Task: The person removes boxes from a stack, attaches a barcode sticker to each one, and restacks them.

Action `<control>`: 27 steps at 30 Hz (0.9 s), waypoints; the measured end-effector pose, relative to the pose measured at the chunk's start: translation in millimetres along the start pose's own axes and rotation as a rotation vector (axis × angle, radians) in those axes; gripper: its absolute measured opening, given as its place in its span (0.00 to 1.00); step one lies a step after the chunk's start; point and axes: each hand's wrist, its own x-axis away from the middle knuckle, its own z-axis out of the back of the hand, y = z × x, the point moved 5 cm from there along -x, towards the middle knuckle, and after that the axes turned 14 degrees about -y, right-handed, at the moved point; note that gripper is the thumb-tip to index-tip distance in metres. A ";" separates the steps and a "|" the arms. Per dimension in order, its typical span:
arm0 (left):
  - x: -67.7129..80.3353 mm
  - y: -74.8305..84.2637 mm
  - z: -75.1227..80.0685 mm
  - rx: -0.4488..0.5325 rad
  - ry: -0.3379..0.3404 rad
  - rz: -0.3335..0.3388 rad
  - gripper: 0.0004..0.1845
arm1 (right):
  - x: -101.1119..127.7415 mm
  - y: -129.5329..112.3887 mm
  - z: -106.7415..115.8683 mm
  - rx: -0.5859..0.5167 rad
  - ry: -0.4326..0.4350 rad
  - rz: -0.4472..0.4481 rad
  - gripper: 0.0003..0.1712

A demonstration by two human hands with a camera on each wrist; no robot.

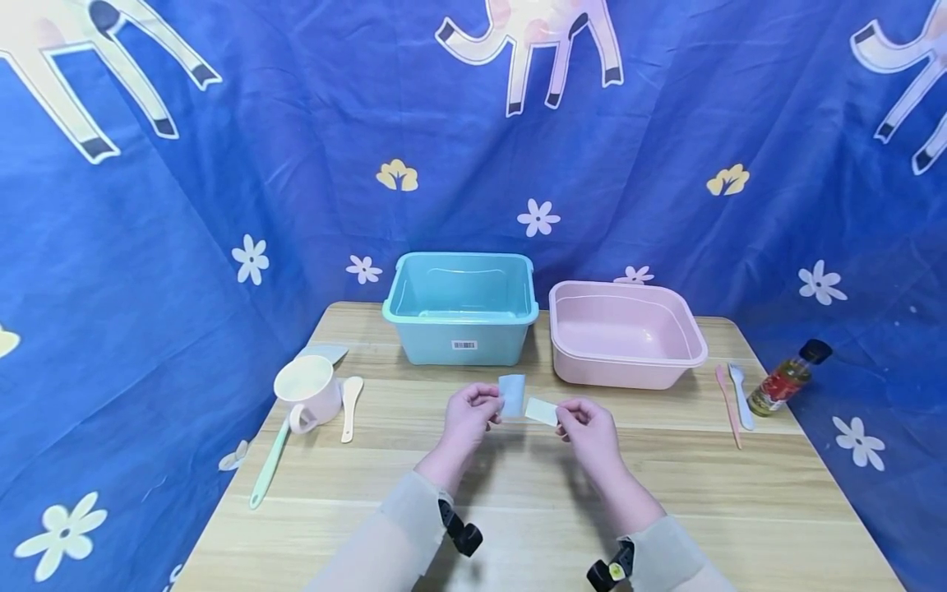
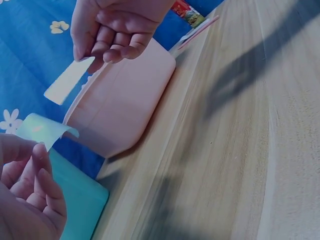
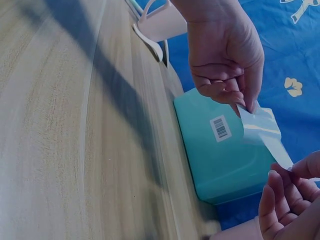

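- Above the wooden table [image 1: 533, 526], in front of the teal bin [image 1: 425, 344] and pink bin [image 1: 610, 374]: two small flat pieces, both between the person's hands.
- Left hand [image 1: 468, 415]: thumb and fingers pinch the pale blue piece [image 1: 513, 396] by its edge.
- Right hand [image 1: 592, 432]: fingertips pinch one end of the white piece [image 1: 542, 411]; its free end points leftward, just beside the blue one.

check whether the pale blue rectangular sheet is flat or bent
Bent: the left wrist view shows the sheet, pinched in the left hand, curving at its free end.
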 end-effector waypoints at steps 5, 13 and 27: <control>-9.6 -18.7 5.6 -0.020 0.013 0.025 0.09 | -0.3 -1.7 3.7 0.005 0.013 -0.002 0.07; -11.8 -55.2 -6.5 -0.105 -0.133 0.195 0.07 | 1.6 -2.1 11.0 0.016 0.061 0.040 0.07; -9.0 -80.1 11.1 -0.447 -0.010 0.350 0.01 | 1.9 6.2 11.1 -0.008 0.062 -0.003 0.05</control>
